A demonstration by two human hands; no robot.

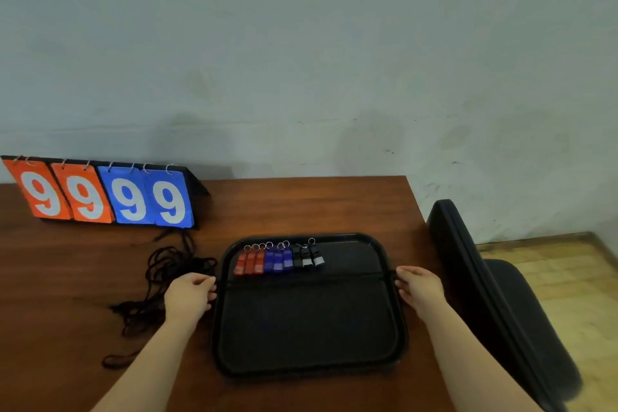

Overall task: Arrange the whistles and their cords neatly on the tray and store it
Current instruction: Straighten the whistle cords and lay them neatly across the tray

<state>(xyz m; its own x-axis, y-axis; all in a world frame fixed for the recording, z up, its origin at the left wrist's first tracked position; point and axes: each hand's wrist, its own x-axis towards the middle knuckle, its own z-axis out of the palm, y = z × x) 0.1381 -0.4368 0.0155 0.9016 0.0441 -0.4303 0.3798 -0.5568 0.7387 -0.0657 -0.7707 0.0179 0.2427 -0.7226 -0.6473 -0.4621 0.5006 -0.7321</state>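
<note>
Our left hand (190, 293) and right hand (419, 288): each grip curled on a side rim of the black rectangular tray (311, 370), which sits on the brown wooden desk (317, 204). We see red, blue and black plastic whistles (279, 260) rowed far-left inside, and tangled black cords (157, 278) on the desk left of it.

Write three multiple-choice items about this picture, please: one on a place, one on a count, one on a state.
1. Where do the cords lie, relative to the tray?
A) inside it
B) on the table, left of it
C) on the table, right of it

2. How many red whistles are there?
A) one
B) five
C) three

3. What do the left hand and the right hand do?
A) each grips a side edge of the tray
B) each pinches a whistle
C) both pull the cords

Answers: 1 B, the tangle lies on the wood beside the left rim. 2 C, three red ones begin the row. 3 A, curled fingers sit at both rims.
</note>
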